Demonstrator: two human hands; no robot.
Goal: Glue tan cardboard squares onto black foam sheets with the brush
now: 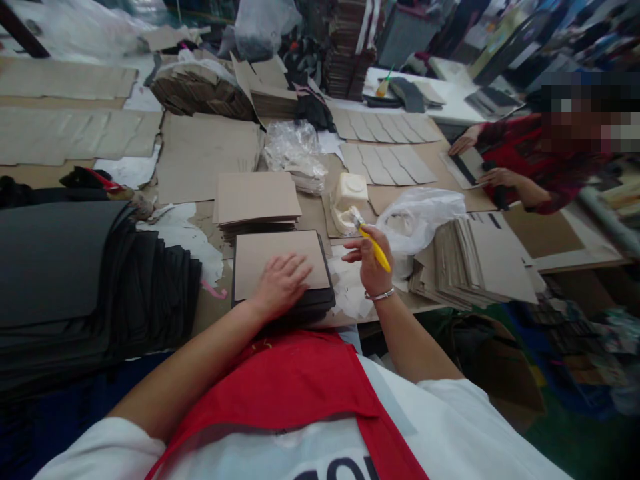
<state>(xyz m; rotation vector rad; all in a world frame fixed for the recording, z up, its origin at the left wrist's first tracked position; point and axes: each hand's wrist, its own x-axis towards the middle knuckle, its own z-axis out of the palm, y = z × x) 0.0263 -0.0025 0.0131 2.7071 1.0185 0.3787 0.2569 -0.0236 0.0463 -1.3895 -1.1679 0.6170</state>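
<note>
My left hand point(283, 285) lies with its fingers stretched out, flat on a tan cardboard sheet point(260, 257). That sheet rests on a stack of black sheets point(327, 297), whose dark border shows around it. In my right hand point(373, 260) is a yellow-handled brush point(376, 249), gripped by the handle. The brush head reaches the mouth of a cut-open cream plastic jug point(351, 192), where whitish stuff shows; whether the bristles touch it I cannot tell. Just behind the sheet under my left hand stands a pile of tan cardboard sheets point(257, 195).
A tall stack of black sheets point(55, 267) stands at the left. To the right are a clear plastic bag point(423, 213) and a stack of cardboard pieces point(480, 260). Another person's hands point(495, 177) hold a panel at the far right. Grey strips point(387, 163) lie farther back.
</note>
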